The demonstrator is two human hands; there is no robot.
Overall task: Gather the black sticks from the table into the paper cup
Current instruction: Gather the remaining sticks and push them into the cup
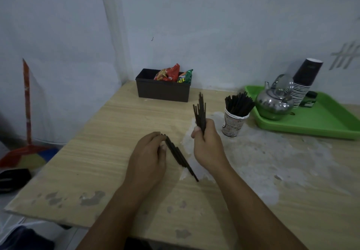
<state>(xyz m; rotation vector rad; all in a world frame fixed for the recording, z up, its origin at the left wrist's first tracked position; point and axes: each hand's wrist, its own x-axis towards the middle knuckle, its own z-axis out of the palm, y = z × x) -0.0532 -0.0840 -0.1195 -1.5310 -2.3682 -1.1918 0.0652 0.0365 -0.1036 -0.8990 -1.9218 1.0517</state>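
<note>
- The left hand (148, 152) is bare, with no glove, ring or watch showing.
- The right hand (207, 144) is likewise bare.
- Both forearms are uncovered as far as the bottom edge of the view; no sleeve shows.

sticks (181, 156) black | cup (232, 124) white, printed | tray (321, 121) green | table (116, 133) pale woodgrain
</note>
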